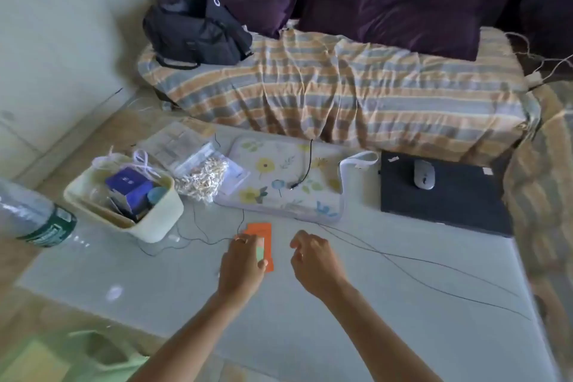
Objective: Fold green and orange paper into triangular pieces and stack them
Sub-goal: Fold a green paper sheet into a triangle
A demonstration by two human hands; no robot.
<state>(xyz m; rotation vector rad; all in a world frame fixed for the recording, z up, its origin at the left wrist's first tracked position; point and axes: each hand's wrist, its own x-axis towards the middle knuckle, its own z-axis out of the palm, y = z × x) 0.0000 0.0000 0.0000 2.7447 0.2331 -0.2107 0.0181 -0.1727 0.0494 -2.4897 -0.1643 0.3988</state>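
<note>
Grey table (341, 335), both forearms reaching in. Left hand (242, 260) palm-down on the paper, fingers curled over green paper (260, 253) atop orange paper (263, 231); apparently pinching it, blur hides contact. Right hand (313, 260) just beside, loosely curled, holding nothing.

A home bedroom: striped bedsheet (341, 93), purple pillows (387, 3) and a black bag (192, 34).

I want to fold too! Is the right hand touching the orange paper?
Apart. The head view shows bare grey table between the right hand and the flat orange paper strips; only the left hand rests there.
</note>
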